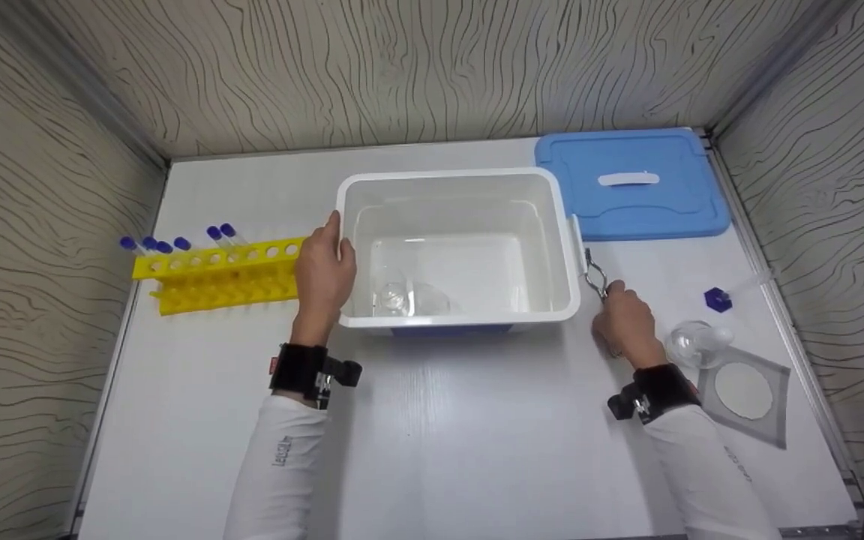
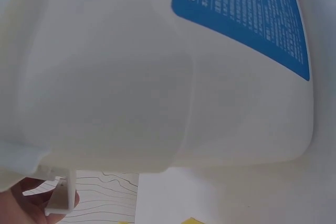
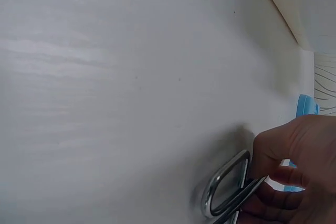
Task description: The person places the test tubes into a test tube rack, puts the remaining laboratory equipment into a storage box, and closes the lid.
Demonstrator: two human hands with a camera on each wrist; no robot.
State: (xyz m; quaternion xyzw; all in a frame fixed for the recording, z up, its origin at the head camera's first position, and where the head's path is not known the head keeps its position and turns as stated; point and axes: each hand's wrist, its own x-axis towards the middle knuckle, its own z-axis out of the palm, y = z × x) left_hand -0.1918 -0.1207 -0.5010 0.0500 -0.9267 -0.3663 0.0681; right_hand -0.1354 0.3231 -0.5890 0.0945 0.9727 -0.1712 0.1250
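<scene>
Tongs [image 1: 602,291] and bin [image 1: 462,322]: job apparently partway, some pieces in, others out.
Tongs: sitting outside, just right of bin, right hand [image 1: 627,321] gripping them, fingers curled close. Bin: standing open, holding clear glassware [image 1: 394,296]; left hand [image 1: 323,276] gripping its left side, fingers bent round. Seemingly left over: flask [image 1: 694,343], cylinder [image 1: 718,299], mesh [image 1: 777,405] lying right; rack [image 1: 229,289] holding tubes [image 1: 227,229] left. Lid [image 1: 631,206]: lying off, beyond tongs.

The box [image 1: 458,321] is white, tongs [image 1: 603,292] silver — lid [image 1: 631,206] blue.
</scene>
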